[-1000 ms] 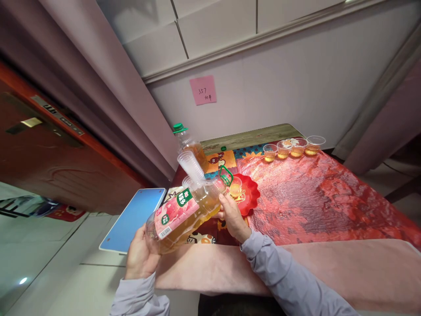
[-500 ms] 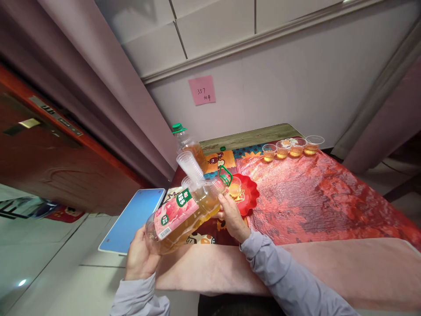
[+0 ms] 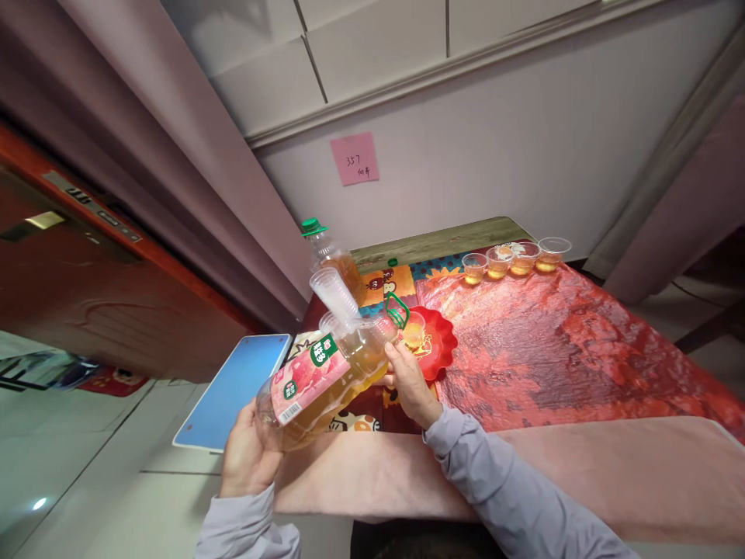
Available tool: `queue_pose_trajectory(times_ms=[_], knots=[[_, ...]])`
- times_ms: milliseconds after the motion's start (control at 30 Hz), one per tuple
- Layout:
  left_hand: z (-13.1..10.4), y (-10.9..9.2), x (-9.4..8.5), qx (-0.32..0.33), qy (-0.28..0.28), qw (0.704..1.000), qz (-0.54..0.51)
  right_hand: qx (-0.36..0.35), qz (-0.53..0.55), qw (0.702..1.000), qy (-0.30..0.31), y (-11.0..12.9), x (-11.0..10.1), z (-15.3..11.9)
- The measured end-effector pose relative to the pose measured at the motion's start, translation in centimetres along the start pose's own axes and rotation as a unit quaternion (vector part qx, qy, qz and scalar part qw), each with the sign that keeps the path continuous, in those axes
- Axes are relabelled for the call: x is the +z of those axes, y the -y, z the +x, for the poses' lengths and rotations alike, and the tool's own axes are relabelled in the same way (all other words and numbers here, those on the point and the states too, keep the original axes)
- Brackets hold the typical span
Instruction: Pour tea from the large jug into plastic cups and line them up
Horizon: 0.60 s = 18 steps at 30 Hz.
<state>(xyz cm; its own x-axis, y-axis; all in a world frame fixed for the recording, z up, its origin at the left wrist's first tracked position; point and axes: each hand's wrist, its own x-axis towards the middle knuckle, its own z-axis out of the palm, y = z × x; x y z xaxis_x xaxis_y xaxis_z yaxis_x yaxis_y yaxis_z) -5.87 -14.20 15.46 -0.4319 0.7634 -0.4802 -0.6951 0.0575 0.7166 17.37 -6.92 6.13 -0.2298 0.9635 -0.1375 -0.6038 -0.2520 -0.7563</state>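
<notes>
A large juice bottle (image 3: 334,380) with a pink label and a green handle lies tilted between my hands, its neck pointing right and slightly up the picture. My left hand (image 3: 250,454) wraps round its base. Near the neck, my right hand (image 3: 410,384) grips the bottle from the right. The mouth is over a clear plastic cup (image 3: 414,330), which stands on a red scalloped plate (image 3: 445,341). Pale amber juice lies along the bottle's lower side. Just behind the bottle is a leaning stack of clear cups (image 3: 334,295), partly hidden.
A second juice bottle (image 3: 343,272) with a green cap stands at the back left. Several cups holding juice (image 3: 499,264) form a row at the back right. A small green cap (image 3: 393,262) lies near the wall. A blue board (image 3: 233,388) is left of the table.
The view has shifted very slightly. Both hands keep the bottle tilted in nearly the same place, and the cup under its mouth shows a little more clearly.
</notes>
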Motion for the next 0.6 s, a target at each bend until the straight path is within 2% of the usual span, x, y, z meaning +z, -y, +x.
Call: queue_pose_trajectory(times_ms=[100,200,267,333,400,500,600], knots=[[0.2,0.0,-0.3,-0.004,-0.015,0.999,0.033,-0.005,0.0,1.0,0.004,0.2,0.1,-0.1],[1.6,0.6,-2.1,-0.006,0.025,0.999,0.02,-0.022,-0.01,1.0,0.006,1.0,0.3,-0.4],[2.9,1.4,-3.7,-0.019,0.099,0.995,-0.013,-0.043,-0.039,0.998,0.003,1.7,0.4,-0.6],[4.1,2.5,-5.0,-0.024,0.203,0.977,-0.057,-0.06,-0.079,0.995,-0.009,2.4,0.5,-0.9],[4.8,3.5,-5.6,-0.034,0.252,0.964,-0.072,-0.072,-0.116,0.99,-0.026,3.0,0.4,-1.1],[4.8,4.7,-5.3,-0.055,0.226,0.971,-0.058,-0.106,-0.167,0.98,-0.026,3.8,0.2,-1.4],[4.3,5.7,-4.2,-0.04,0.178,0.982,-0.046,-0.158,-0.211,0.965,0.004,4.8,0.4,-1.9]])
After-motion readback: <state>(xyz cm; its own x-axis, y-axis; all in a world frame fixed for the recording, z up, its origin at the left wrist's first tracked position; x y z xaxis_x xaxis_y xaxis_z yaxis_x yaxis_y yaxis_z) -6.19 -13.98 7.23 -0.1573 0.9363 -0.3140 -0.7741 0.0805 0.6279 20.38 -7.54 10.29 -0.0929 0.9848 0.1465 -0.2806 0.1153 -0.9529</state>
